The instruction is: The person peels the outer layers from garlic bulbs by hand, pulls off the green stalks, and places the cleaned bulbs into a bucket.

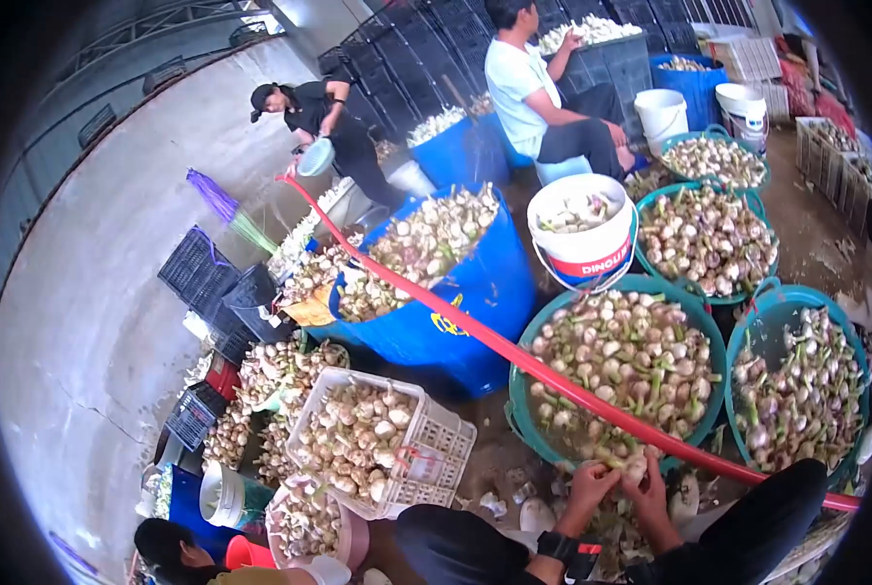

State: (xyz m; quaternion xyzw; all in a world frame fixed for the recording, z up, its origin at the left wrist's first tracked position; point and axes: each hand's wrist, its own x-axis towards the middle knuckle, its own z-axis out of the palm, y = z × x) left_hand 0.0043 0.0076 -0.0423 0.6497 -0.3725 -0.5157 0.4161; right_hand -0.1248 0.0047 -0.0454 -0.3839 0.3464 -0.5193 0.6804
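Observation:
Both hands meet over the near rim of a green tub (519, 390) that holds water and many garlic bulbs (640, 351). My left hand (590, 487) has its fingers closed on a garlic bulb (635, 470). My right hand (650, 492) pinches the same bulb from the other side. A black watch sits on my left wrist. A red hose (514, 353) crosses the tub just above my hands.
A white crate (436, 458) of garlic stands left, a blue tub (494, 322) beyond it. Another green tub (777, 312) is at right. A white bucket (592, 249) stands ahead. One person (528, 88) sits; another (329, 117) bends; a third (177, 556) is low left.

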